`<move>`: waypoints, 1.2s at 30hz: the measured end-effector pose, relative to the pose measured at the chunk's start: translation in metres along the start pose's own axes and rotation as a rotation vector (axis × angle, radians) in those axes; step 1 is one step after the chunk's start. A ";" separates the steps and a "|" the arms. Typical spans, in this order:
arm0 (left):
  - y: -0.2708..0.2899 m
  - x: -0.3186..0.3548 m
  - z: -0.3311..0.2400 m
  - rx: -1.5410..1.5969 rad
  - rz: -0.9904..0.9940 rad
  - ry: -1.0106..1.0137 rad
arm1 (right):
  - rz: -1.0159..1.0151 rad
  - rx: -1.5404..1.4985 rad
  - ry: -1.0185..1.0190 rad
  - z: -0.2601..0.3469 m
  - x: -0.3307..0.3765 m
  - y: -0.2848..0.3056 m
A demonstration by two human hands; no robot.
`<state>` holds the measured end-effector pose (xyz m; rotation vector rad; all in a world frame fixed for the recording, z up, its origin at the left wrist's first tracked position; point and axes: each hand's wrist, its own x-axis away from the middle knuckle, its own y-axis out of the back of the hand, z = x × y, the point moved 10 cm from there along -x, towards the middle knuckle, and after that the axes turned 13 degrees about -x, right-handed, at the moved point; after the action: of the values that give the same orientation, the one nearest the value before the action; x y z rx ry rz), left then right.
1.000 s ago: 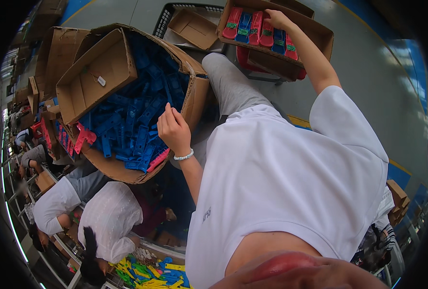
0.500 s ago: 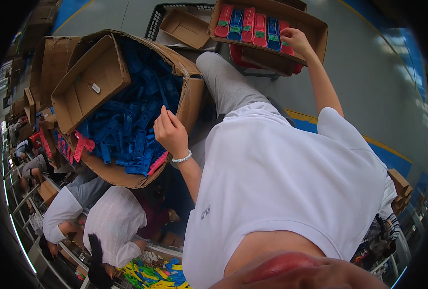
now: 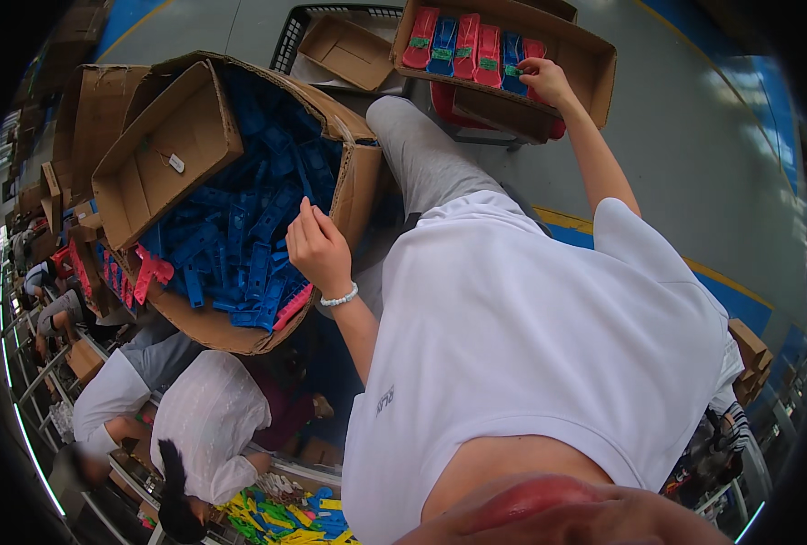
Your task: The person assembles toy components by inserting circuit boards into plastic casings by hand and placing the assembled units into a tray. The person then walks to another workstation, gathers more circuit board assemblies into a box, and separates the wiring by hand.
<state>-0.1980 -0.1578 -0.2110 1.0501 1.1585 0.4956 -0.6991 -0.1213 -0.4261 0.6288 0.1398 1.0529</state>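
Observation:
My right hand (image 3: 549,82) reaches over a cardboard box (image 3: 587,59) at the top. Its fingers are bent together at the right end of a row of red pieces (image 3: 466,45) and blue plastic pieces (image 3: 512,64) with green labels. What the fingertips grip, if anything, is too small to make out. By the right wall of a big carton (image 3: 361,186), my left hand (image 3: 320,252) is raised with fingers curled together. Whatever it may hold is hidden. Many loose blue plastic parts (image 3: 258,271) fill that carton.
A shallow cardboard tray (image 3: 163,154) leans on the carton's left side, a small white tag in it. Behind stands a black crate (image 3: 287,45) with another cardboard tray (image 3: 347,53). Lower left, co-workers (image 3: 205,413) bend near yellow, green and blue parts (image 3: 281,518).
My right hand has moved slightly left along the row, from the last red piece toward the neighbouring blue one. My left hand keeps nearly the same pose.

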 end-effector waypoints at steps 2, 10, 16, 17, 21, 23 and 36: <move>0.000 0.000 0.000 -0.002 0.001 -0.003 | 0.008 0.003 -0.020 0.002 -0.001 -0.002; 0.000 0.002 0.001 0.021 0.007 0.021 | -0.001 0.058 -0.058 -0.003 0.000 -0.006; -0.002 0.003 -0.001 0.020 -0.003 0.009 | 0.111 0.223 0.105 0.022 0.019 -0.007; -0.002 0.002 -0.001 0.022 -0.006 0.011 | 0.173 0.232 0.132 0.030 0.023 -0.008; -0.002 -0.001 -0.001 0.000 -0.005 -0.004 | 0.284 0.113 -0.059 0.055 0.043 -0.001; 0.001 0.000 0.006 -0.021 -0.007 0.015 | 0.284 -0.029 -0.016 0.055 0.039 -0.001; 0.039 0.018 0.032 0.166 -0.063 0.134 | -0.021 0.342 -0.009 0.000 0.003 0.030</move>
<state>-0.1549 -0.1394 -0.1853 1.1323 1.3660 0.4302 -0.7206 -0.1081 -0.4095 0.9382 0.3220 1.0139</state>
